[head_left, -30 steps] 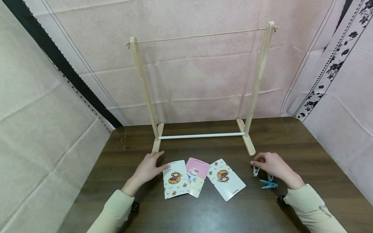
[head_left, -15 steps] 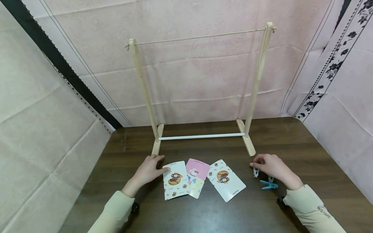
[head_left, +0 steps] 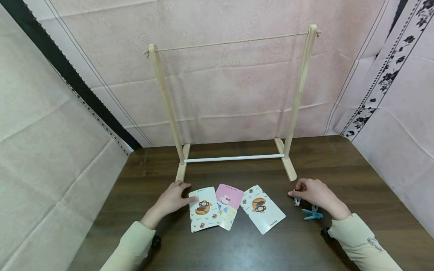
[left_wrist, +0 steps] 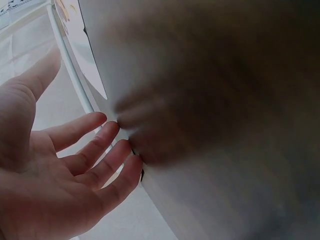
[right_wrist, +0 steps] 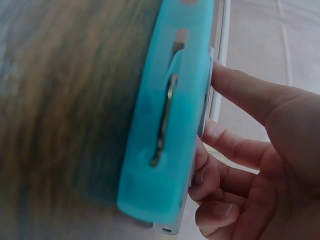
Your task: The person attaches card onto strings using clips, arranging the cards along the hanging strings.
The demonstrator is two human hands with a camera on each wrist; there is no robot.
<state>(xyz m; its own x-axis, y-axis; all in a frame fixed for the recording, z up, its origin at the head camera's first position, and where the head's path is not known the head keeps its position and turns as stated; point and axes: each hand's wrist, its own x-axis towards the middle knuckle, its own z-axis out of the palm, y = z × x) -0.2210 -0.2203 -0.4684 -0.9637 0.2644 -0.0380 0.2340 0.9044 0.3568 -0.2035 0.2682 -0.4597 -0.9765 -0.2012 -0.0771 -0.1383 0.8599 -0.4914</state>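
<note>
My left hand (head_left: 169,199) has its fingertips on the tabletop, fingers loosely bent. Its thumb overlaps the edge of a white card with a monkey picture (head_left: 202,222); contact cannot be told. That card partly covers a pink and yellow card (head_left: 230,197). To the right lies another white monkey card (head_left: 268,216). Over several clothespins hovers my right hand (head_left: 315,192), thumb fairly straight, other fingers curled, no firm grip visible. A blue clothespin (right_wrist: 160,110) with a metal spring looms in the right wrist view. Paler clothespins (head_left: 297,201) lie partly hidden under the hand.
A wooden stand (head_left: 298,90) with two posts rises at the back of the brown table (head_left: 230,252). A rope (head_left: 234,42) runs between the post tops, and a white rod (head_left: 234,158) joins the feet. Pale cloth (head_left: 220,94) hangs behind and at the sides.
My right thumb has spread slightly outward to the left. The left hand has shifted very slightly toward me. Cards and clothespins lie as before.
</note>
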